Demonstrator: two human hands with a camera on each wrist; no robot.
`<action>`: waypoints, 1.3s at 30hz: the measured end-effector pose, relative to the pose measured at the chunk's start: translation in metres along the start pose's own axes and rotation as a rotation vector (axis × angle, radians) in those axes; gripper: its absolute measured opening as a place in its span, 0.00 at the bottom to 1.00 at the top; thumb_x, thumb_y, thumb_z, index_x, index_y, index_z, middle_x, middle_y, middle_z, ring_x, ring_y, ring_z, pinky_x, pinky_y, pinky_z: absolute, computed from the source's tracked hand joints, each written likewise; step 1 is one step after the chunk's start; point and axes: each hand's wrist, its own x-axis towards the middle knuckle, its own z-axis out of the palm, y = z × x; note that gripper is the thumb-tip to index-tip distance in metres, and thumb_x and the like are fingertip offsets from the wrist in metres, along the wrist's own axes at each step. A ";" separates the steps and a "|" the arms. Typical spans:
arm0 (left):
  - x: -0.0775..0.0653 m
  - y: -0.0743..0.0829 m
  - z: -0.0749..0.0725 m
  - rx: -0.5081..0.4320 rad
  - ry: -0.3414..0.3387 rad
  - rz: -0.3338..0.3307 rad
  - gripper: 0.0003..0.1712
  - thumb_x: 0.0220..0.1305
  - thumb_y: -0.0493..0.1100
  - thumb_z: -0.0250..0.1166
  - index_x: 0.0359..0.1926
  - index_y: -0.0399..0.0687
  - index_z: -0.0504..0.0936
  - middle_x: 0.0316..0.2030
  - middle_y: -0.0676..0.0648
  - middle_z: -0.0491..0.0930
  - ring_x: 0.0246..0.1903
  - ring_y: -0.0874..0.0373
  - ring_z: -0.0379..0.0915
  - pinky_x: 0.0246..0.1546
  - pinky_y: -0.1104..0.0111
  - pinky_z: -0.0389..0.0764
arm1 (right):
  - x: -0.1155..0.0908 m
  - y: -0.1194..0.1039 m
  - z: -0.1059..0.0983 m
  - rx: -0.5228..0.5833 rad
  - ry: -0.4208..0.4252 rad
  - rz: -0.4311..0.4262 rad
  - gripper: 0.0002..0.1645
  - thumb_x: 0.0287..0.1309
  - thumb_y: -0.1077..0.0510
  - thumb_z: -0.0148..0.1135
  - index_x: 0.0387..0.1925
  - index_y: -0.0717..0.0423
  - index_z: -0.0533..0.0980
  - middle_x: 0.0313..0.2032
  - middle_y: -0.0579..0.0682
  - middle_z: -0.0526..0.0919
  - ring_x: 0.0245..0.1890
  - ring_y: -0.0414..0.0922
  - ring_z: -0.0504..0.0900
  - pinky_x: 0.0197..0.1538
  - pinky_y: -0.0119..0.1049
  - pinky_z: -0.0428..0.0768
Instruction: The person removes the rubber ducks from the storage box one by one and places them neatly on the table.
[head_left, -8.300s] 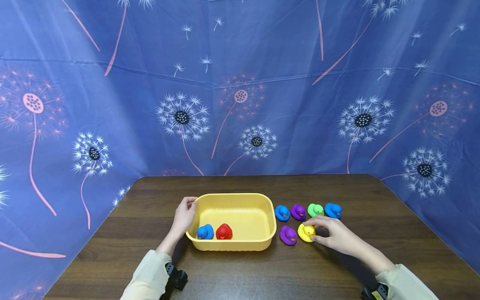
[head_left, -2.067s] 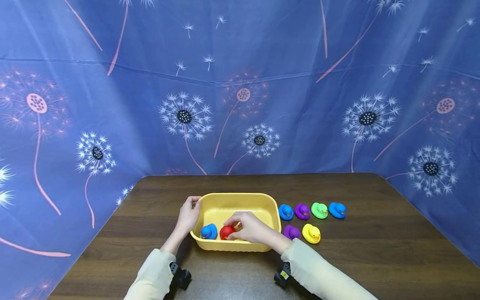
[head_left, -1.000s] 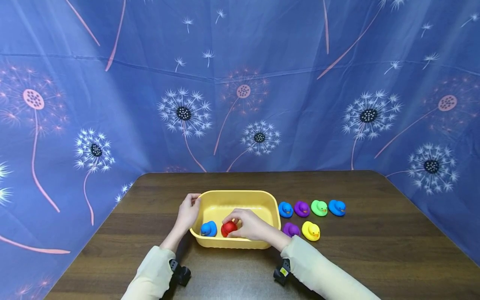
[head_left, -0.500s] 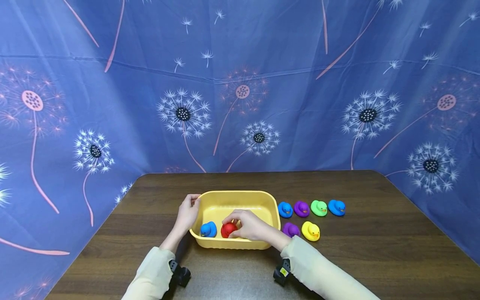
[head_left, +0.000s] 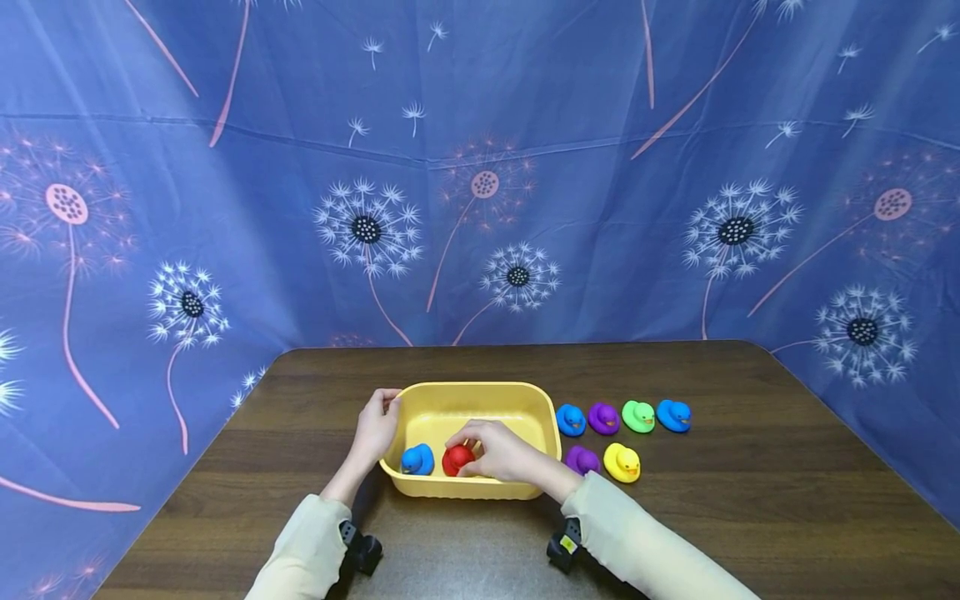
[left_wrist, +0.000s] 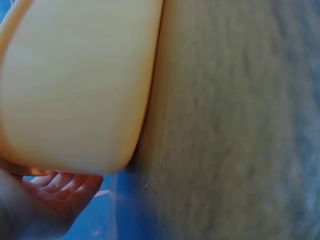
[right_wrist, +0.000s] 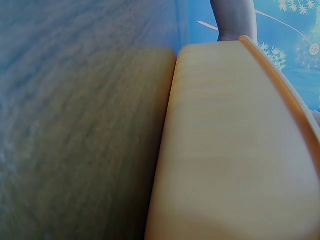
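A yellow plastic tub point(head_left: 468, 486) stands on the table. My left hand point(head_left: 377, 427) grips its left rim near the far corner; in the left wrist view, fingers point(left_wrist: 75, 190) show past the tub's end wall point(left_wrist: 75, 90). Inside, a red rubber duck point(head_left: 456, 458) is pinched between the thumb and fingers of my right hand point(head_left: 501, 454), which partly cover it. To its left in the tub sits a blue duck point(head_left: 417, 459). The tub's long outer wall point(right_wrist: 225, 130) fills much of the right wrist view, where the duck is hidden.
Right of the tub, the back row holds a blue duck point(head_left: 571, 420), a purple duck point(head_left: 603, 418), a green duck point(head_left: 638, 416) and another blue duck point(head_left: 674, 416). In front are a purple duck point(head_left: 582, 459) and a yellow duck point(head_left: 622, 462). A blue patterned cloth point(head_left: 600, 183) hangs behind the table.
Since the oldest frame, my right hand has left the yellow duck on the table and moved left to the red duck in the tub. Over the last second both hands are almost still.
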 end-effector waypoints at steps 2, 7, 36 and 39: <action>0.000 0.000 0.000 0.003 -0.001 0.004 0.15 0.69 0.36 0.48 0.51 0.30 0.72 0.46 0.32 0.77 0.47 0.42 0.73 0.50 0.53 0.74 | 0.000 -0.001 0.000 0.000 0.002 0.000 0.21 0.42 0.63 0.73 0.42 0.58 0.81 0.37 0.50 0.83 0.34 0.44 0.78 0.38 0.29 0.78; -0.002 0.001 -0.001 0.005 -0.001 0.009 0.15 0.69 0.35 0.48 0.51 0.30 0.72 0.46 0.32 0.77 0.47 0.41 0.74 0.49 0.53 0.75 | 0.001 0.000 -0.001 -0.009 -0.010 -0.019 0.20 0.42 0.62 0.74 0.42 0.58 0.81 0.38 0.50 0.83 0.34 0.44 0.78 0.38 0.29 0.78; -0.003 -0.001 0.001 -0.005 -0.012 -0.013 0.15 0.69 0.37 0.48 0.51 0.31 0.72 0.45 0.34 0.77 0.46 0.44 0.74 0.47 0.55 0.75 | -0.003 -0.002 -0.016 -0.035 0.074 0.012 0.22 0.44 0.54 0.74 0.43 0.56 0.81 0.37 0.47 0.84 0.37 0.42 0.79 0.40 0.35 0.76; -0.003 -0.001 0.001 -0.008 -0.006 -0.008 0.15 0.69 0.36 0.48 0.51 0.30 0.72 0.45 0.33 0.77 0.45 0.44 0.74 0.47 0.55 0.76 | -0.004 -0.001 -0.020 -0.037 0.082 0.015 0.23 0.45 0.55 0.73 0.45 0.56 0.80 0.37 0.47 0.84 0.38 0.43 0.78 0.41 0.37 0.76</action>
